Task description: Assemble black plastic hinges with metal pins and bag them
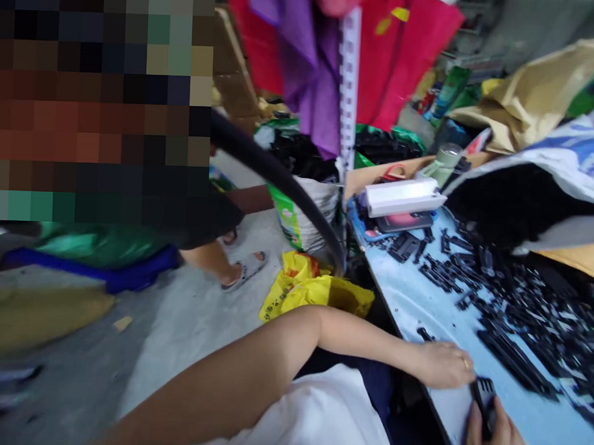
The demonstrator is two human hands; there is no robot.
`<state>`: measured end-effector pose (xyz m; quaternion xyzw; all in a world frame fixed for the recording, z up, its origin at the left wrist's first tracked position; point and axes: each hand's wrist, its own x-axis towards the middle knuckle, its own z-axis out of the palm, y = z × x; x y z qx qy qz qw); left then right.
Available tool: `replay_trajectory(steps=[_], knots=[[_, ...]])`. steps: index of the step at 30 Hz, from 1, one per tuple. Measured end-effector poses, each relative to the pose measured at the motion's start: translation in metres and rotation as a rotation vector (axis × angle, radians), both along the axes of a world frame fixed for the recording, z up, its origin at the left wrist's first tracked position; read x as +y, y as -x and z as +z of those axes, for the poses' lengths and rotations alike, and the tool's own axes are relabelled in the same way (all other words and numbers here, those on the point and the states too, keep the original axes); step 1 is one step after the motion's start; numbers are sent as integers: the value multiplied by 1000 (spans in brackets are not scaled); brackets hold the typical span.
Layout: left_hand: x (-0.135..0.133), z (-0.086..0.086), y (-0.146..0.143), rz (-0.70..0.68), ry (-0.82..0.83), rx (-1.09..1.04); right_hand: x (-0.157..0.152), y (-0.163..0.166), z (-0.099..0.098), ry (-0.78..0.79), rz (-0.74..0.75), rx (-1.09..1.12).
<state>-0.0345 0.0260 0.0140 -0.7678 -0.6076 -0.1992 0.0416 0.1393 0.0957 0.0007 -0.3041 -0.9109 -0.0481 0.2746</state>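
Beside the table's near edge, my right hand (501,434) holds a small black plastic part (485,401) upright between thumb and fingers. Pale slots show at the part's top end. My left hand (443,364), with a ring on one finger, reaches across to the part's upper left side. Its fingers are curled and closed, the tips close to the part; what they pinch, if anything, is hidden. A short black piece (424,333) lies just behind the left hand. To the right spreads a heap of black plastic pieces (518,308) on the light blue tabletop (406,298).
A white sack (547,160) full of black pieces lies open on the table. A blue tray (369,233) holds a white box (402,197). A perforated post (348,88) with cloths rises behind. A yellow bag (304,291) and another person's sandalled foot (246,269) are on the floor.
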Motion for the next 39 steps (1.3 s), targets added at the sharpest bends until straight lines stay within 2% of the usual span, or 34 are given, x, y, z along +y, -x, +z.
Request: replay_trajectory(steps=[2, 5, 8, 10, 13, 15, 17, 20, 23, 25, 28, 35, 37, 39], knots=[[-10, 2, 3, 19, 5, -87, -8, 1, 9, 14, 7, -83], [-20, -3, 14, 161, -5, -230, -11, 0, 15, 151, -29, -192], [-21, -11, 26, 241, 12, -305, -11, -6, 16, 327, -72, -168], [-21, -12, 28, 223, 46, -312, -13, -9, 19, 453, -86, -93], [-25, -11, 26, 93, 106, -287, -17, -12, 27, 660, -102, 110], [-30, -10, 23, 21, 136, -263, -18, -12, 30, 845, -117, 259], [-35, -9, 20, 18, 156, -277, -18, -11, 31, 1085, -136, 390], [-39, -6, 15, 36, 178, -419, -20, -3, 30, 1425, -181, 565], [-40, 4, 2, -2, 164, -622, -27, 10, 31, 1589, -168, 660], [-38, 12, -8, 4, 119, -731, -32, 18, 35, 1590, -108, 660], [-36, 21, -17, 90, 48, -826, -35, 21, 41, 1462, 10, 579], [-40, 28, -19, 146, 36, -764, -16, 2, 54, 886, 279, 260], [-39, 30, -27, 192, -47, -766, -16, 4, 56, 814, 303, 244], [-36, 32, -37, 271, -204, -784, -21, 12, 57, 789, 286, 290]])
